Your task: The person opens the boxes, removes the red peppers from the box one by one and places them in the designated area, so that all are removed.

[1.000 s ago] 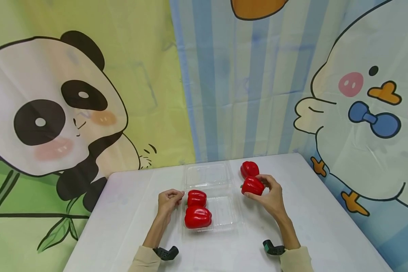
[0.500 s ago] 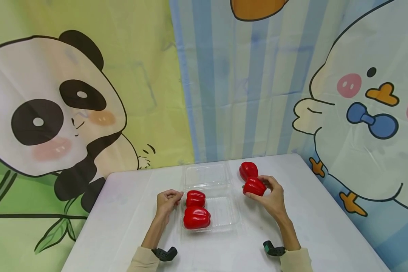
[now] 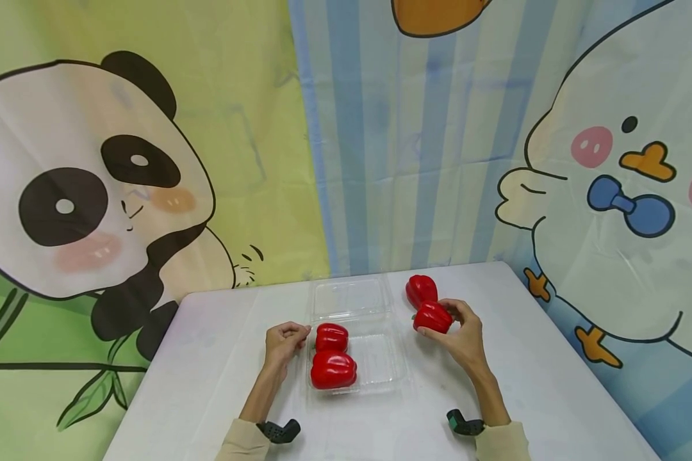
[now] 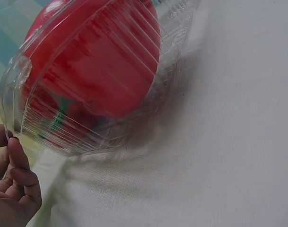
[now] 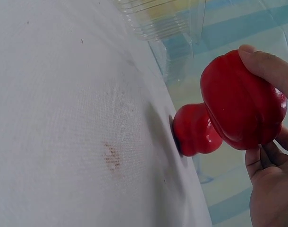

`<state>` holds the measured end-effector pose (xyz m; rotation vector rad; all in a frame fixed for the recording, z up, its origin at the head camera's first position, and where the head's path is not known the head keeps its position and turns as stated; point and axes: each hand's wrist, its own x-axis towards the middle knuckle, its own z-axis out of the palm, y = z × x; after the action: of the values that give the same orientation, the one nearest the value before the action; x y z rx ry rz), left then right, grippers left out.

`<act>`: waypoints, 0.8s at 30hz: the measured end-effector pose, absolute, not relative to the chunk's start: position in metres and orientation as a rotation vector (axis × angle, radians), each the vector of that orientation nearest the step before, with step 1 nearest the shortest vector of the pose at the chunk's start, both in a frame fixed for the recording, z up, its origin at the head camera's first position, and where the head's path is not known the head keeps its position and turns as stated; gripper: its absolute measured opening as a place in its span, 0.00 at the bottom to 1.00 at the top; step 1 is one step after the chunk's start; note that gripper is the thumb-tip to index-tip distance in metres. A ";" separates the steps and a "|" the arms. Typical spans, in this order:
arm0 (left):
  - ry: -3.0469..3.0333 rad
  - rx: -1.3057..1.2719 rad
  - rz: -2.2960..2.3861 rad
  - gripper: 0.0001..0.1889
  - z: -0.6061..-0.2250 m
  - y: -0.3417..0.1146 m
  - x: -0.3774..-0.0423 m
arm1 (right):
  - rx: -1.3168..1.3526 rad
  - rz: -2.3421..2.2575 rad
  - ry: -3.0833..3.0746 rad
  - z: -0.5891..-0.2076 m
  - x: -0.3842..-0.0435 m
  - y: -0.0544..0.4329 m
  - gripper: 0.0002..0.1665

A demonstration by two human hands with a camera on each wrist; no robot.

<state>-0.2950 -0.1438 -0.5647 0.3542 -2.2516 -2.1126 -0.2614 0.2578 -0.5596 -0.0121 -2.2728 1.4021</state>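
Observation:
My right hand [image 3: 466,333] grips a red bell pepper [image 3: 432,317] between thumb and fingers, to the right of a clear plastic clamshell box [image 3: 378,362]. In the right wrist view that held pepper [image 5: 243,101] appears raised off the table. Behind it another red bell pepper [image 3: 421,290] rests on the table. Two red bell peppers, a nearer one [image 3: 334,370] and a farther one [image 3: 331,337], lie in the left part of the box. My left hand [image 3: 284,344] pinches the box's left rim, as the left wrist view shows with its fingertips [image 4: 12,144] at the plastic edge.
The box's clear lid [image 3: 348,299] lies folded back behind the base. A white table [image 3: 219,358] carries everything, and a printed curtain [image 3: 375,141] hangs at its far edge. A dark wrist device [image 3: 464,422] sits on each wrist.
My right hand has shifted slightly right with the held pepper, away from the pepper behind it. My left hand keeps its hold on the box rim.

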 end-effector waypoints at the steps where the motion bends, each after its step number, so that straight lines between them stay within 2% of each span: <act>1: -2.252 0.354 -2.112 0.09 -0.564 -0.144 -0.295 | -0.011 1.404 -2.273 -0.560 -0.262 0.258 0.49; 24: -2.258 0.370 -2.128 0.10 -0.560 -0.144 -0.292 | -0.026 1.389 -2.264 -0.560 -0.263 0.260 0.48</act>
<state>-0.2916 -0.1444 -0.5604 0.3702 -2.2576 -2.1278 -0.2630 0.2600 -0.5604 -0.0265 -2.2642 1.3889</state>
